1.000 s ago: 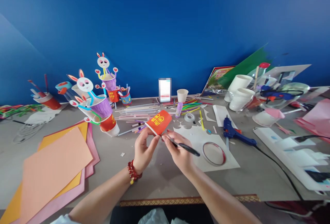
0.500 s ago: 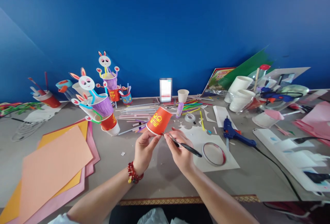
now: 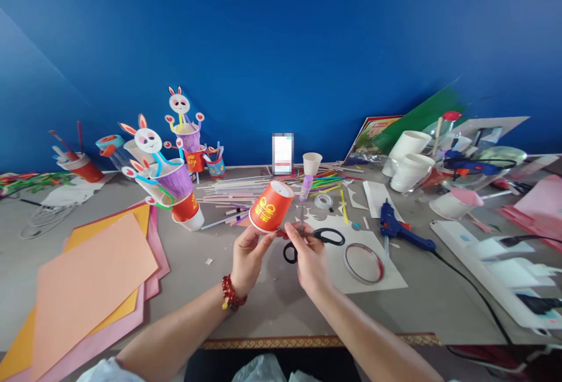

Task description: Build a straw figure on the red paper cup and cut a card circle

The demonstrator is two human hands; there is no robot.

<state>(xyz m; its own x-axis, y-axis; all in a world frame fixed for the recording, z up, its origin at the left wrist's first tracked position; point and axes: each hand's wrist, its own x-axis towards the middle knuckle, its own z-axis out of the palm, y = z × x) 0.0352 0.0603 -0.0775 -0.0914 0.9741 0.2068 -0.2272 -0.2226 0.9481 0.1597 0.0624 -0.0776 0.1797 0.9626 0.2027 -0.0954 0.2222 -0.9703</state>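
Note:
My left hand (image 3: 248, 256) is closed on a red paper cup (image 3: 273, 206) with yellow lettering, gripping it near its white rim. The cup is upside down and tilted, its white base facing up and to the right. Scissors (image 3: 330, 236) with black handles lie in my right hand (image 3: 311, 256), their blades pointing up and away from me. The thumb and forefinger of that hand pinch close to the cup's rim; whether they touch it I cannot tell. Below both hands is the grey table (image 3: 263, 306).
Rabbit figures on cups (image 3: 173, 180) stand to the left, behind stacked coloured paper (image 3: 96, 276). Straws (image 3: 237, 188) lie at the back. White paper (image 3: 381, 273) bears a tape roll (image 3: 364, 263). A blue glue gun (image 3: 397, 227) and power strip (image 3: 483, 276) are on the right.
The scissors have turned in my right hand: both handle loops now show and the blades point upward. The cup has tipped slightly, showing its base, and stays in my left hand.

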